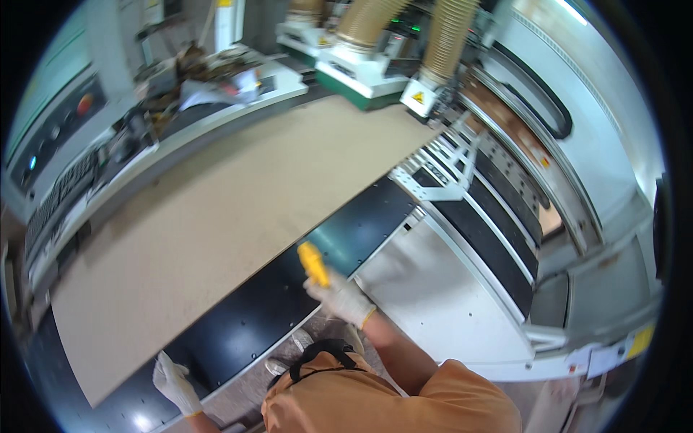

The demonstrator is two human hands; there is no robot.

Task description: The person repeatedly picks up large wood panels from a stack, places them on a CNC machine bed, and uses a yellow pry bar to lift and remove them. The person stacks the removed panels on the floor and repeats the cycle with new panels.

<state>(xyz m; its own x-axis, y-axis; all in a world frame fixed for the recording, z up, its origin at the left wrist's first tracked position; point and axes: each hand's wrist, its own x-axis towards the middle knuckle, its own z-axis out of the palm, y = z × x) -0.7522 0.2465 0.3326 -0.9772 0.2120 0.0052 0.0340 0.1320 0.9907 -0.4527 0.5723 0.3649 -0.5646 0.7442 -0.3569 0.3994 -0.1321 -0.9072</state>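
Observation:
A large tan board lies across the black table, its long near edge running diagonally toward the far right. My left hand, in a white knit glove, is at the board's near edge toward the lower left. Its fingers reach out with the thumb apart, and the fingertips seem to touch the edge. In the gloved right hand I hold a yellow hand tool above the black table, close to the board's edge. Motion blurs the tool, so its exact kind does not show.
White machine heads with ribbed hoses stand over the board's far end. Right of them is a slotted machine bed with metal brackets. A control panel and keyboard line the left. Papers and clutter lie on a ledge behind.

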